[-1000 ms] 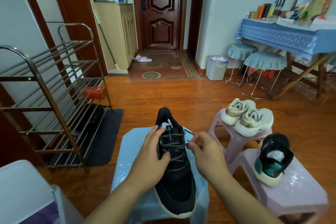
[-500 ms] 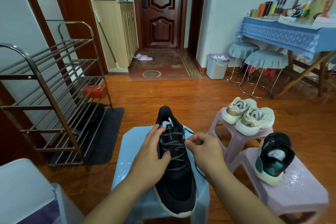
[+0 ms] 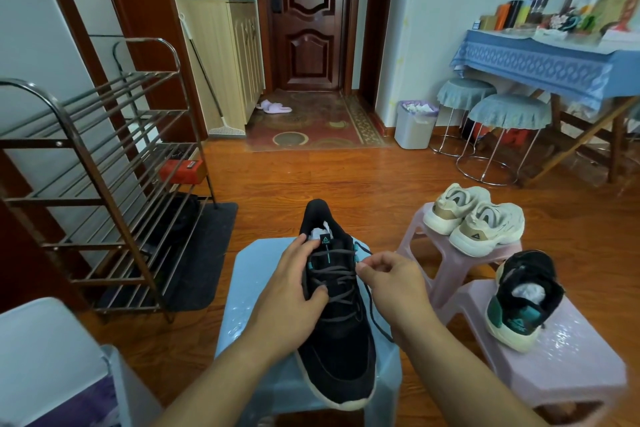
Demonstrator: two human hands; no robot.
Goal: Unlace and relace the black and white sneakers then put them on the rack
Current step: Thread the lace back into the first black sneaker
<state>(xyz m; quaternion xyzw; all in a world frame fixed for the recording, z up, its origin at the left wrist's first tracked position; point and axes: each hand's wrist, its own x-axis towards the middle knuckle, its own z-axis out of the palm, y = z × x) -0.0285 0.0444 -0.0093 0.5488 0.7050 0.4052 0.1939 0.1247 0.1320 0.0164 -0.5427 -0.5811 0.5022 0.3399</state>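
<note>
Sneaker [image 3: 337, 329] is steadied on the stool [image 3: 242, 308] by the left hand [image 3: 294, 295], curled over its soft upper; the limp lace [image 3: 372, 305] is pinched by the right hand [image 3: 391, 282] near the top eyelets, the likely best hold.

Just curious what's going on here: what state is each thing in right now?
Black sneaker: laced, on the blue stool.
Left hand: grips the sneaker's side.
Right hand: pinches the lace end.
Second black sneaker: paper-stuffed, on a pink stool.
Shoe rack: holds no sneakers.
</note>
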